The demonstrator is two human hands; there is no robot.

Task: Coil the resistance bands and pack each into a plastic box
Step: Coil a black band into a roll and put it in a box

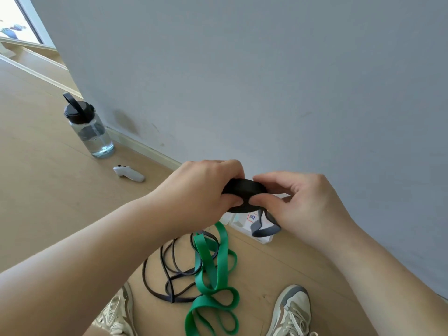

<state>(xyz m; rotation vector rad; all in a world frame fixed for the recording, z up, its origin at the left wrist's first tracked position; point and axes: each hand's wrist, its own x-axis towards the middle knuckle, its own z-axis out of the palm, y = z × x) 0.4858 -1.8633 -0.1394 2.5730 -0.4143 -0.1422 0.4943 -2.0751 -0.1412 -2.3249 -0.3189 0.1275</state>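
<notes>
Both hands hold the black resistance band in the air, nearly all of it wound into a flat, level coil. The left hand grips the coil's left side, fingers curled over and thumb under. The right hand pinches its right edge. The unwound loop hangs from the coil's near right, just under the right hand, so that hand is better placed to feed it in. The plastic box lies on the floor below, by the wall. A green band lies nearer.

Left hand and right hand bare, forearms too; cream sneakers (grey panels, pale laces).
</notes>
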